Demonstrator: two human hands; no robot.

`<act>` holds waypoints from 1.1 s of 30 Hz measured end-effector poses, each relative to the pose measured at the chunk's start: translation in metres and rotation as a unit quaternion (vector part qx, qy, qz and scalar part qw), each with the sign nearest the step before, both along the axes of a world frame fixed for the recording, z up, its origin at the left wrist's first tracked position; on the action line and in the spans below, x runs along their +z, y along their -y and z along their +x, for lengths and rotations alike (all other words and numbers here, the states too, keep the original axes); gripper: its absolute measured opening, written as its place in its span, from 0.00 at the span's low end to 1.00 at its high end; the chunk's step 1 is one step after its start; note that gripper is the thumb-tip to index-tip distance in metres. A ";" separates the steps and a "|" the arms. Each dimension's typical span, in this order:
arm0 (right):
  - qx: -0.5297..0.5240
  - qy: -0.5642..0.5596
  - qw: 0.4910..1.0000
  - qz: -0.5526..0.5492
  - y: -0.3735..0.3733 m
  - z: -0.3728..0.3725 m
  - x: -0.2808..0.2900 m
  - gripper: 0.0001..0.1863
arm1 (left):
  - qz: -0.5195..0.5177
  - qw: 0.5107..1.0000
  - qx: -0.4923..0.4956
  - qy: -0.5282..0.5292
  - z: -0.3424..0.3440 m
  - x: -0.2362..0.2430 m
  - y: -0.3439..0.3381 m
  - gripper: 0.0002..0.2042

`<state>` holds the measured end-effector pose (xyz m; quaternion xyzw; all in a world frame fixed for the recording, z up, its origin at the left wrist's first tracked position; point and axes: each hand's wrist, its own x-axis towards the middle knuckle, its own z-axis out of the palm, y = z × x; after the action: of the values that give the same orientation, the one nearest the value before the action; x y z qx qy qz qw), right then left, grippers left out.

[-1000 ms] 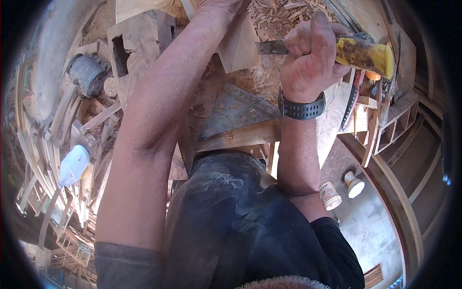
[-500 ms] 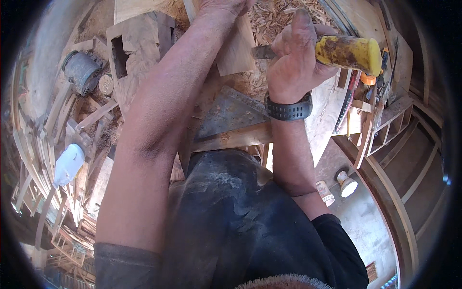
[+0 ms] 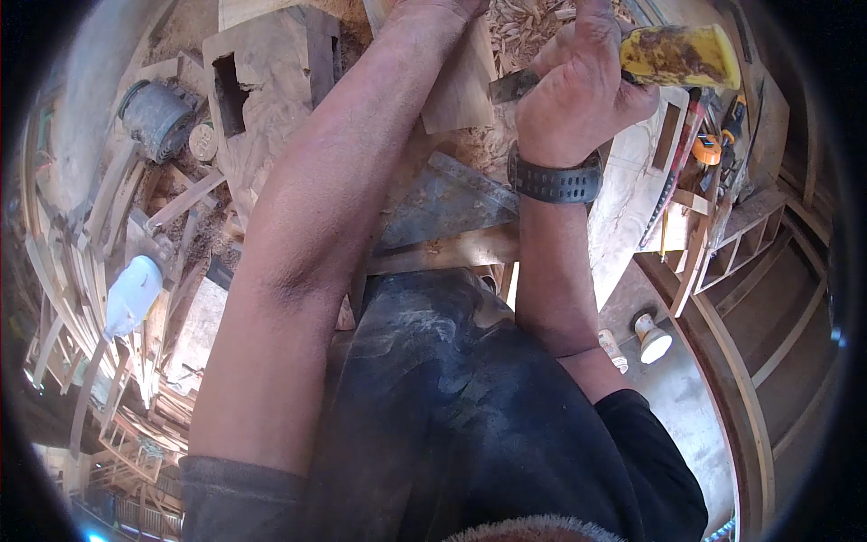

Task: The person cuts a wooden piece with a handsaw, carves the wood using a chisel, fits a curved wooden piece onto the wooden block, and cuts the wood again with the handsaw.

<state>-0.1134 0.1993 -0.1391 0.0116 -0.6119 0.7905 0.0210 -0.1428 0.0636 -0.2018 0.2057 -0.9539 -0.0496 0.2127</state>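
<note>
The left forearm is stretched across the left edge of a pale board, with the left hand seen over the board's far part, mostly cut off by the border of the view; how its fingers are set cannot be told. To the board's left, a slotted wooden block is partly covered by that forearm. Nearer the body than the board, a grey triangular piece is laid. To the board's right, the right hand is raised, its fingers curled tightly around a yellow-handled chisel, its thumb pointed away from the body. The handle is turned outward and the blade is brought to the board's right edge, where contact cannot be confirmed. Between that edge and the knuckles, only a narrow gap is left; the board's near end is left uncovered. Well right of the board, an orange tape measure is seen.
</note>
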 end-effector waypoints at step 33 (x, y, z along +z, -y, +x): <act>-0.002 -0.069 0.997 0.042 0.025 0.006 0.015 0.04 | 0.047 0.998 0.004 -0.031 -0.002 -0.002 -0.002 0.26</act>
<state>-0.1075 0.1745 -0.1242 0.0657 -0.6421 0.7612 0.0638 -0.1451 0.0659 -0.2039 0.2182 -0.9426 -0.1000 0.2321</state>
